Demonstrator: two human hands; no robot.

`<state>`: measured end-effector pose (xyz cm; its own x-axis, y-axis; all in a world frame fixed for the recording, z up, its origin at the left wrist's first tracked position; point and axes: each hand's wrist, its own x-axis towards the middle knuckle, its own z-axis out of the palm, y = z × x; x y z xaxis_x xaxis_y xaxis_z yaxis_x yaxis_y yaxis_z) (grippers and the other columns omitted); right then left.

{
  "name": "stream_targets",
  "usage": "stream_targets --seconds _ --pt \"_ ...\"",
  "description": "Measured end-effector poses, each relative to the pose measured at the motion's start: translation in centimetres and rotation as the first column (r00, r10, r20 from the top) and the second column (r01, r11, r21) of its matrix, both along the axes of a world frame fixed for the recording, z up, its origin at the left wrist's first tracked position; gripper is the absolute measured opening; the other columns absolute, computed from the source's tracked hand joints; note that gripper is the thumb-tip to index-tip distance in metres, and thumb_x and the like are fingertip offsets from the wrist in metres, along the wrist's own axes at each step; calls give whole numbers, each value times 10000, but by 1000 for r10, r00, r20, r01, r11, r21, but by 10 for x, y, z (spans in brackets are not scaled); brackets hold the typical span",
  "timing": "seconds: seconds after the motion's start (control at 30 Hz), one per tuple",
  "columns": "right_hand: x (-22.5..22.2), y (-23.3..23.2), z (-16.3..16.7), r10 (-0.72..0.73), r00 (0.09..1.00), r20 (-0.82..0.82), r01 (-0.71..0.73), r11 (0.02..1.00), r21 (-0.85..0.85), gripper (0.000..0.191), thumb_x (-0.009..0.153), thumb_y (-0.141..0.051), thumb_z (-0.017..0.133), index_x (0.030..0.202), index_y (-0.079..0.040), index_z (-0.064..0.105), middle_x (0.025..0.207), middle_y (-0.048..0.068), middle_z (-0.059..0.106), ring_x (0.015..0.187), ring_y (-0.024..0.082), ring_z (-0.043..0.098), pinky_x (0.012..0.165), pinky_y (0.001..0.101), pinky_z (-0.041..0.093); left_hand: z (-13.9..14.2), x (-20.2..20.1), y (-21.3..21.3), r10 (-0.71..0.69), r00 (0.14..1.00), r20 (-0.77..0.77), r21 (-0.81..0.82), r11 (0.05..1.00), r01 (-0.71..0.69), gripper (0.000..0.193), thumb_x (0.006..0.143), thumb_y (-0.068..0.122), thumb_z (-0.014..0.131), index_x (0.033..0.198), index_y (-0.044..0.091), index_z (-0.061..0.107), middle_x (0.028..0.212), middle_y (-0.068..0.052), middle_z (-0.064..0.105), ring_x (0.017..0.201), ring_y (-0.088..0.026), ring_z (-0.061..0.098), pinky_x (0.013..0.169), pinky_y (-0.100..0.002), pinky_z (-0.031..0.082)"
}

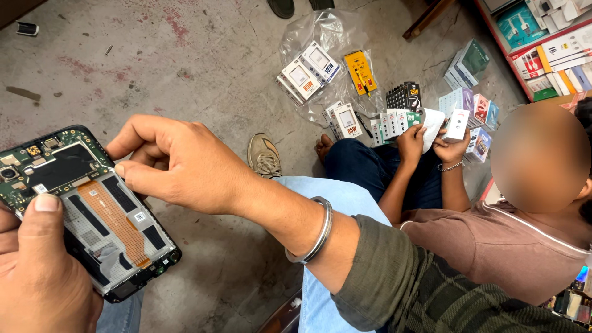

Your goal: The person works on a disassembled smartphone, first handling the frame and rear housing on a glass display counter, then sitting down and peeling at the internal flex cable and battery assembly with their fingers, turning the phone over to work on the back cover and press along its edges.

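My left hand holds an opened phone with its back cover off, so the green circuit board, an orange flex strip and black parts show. The thumb lies along the phone's left edge. My right hand reaches in from the right, its fingers curled and its thumb and forefinger tips touching the phone's upper right edge. A metal bangle sits on that wrist, and the sleeve is dark green.
Another person sits on the concrete floor at the right, their hands holding small white boxes. Boxed chargers lie on a clear plastic bag. More boxes fill a shelf at the top right. A shoe rests near my knee.
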<state>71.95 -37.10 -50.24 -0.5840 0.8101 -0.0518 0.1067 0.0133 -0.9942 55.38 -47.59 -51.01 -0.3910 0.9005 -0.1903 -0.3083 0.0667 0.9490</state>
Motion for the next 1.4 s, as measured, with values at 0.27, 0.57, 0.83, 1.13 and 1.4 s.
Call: stream_targets --seconds 0.27,0.57,0.83,1.13,1.4 --pt "1 1 3 -1 1000 -21 1 1000 -14 229 976 -163 685 1158 -24 684 809 5 747 775 46 673 740 221 555 4 2 1 0 1000 -9 27 1000 0 237 1162 98 453 1373 14 523 1209 -140 662 1096 -200 696 1039 -362 598" --pt "1 0 5 -9 1000 -8 9 1000 -17 220 972 -156 681 1149 -25 690 834 -1 749 766 41 676 729 216 554 5 3 1 13 1000 8 40 999 -14 194 1159 77 465 1334 24 530 1191 -116 666 1040 -170 693 1023 -339 597" --pt "3 2 4 -12 1000 -11 12 1000 0 216 975 -150 681 1148 -21 692 848 6 756 781 43 688 746 216 565 5 6 1 5 1000 -29 91 996 -3 181 1169 63 473 1330 12 540 1183 -109 668 1041 -153 686 999 -298 587" --pt "1 1 3 -9 999 -30 8 1000 -8 217 988 -149 677 1159 -16 687 862 10 752 786 40 677 742 215 558 4 7 0 29 999 -28 133 991 -25 224 1115 22 478 1320 -9 561 1176 -111 678 1023 -148 690 989 -279 587" --pt "1 -1 2 -6 998 -58 5 1000 -13 223 997 -140 674 1179 -12 679 878 14 752 800 37 674 748 214 553 6 5 0 36 999 -18 112 993 -33 204 1117 45 492 1296 -12 571 1159 -109 682 1016 -147 690 980 -276 587"
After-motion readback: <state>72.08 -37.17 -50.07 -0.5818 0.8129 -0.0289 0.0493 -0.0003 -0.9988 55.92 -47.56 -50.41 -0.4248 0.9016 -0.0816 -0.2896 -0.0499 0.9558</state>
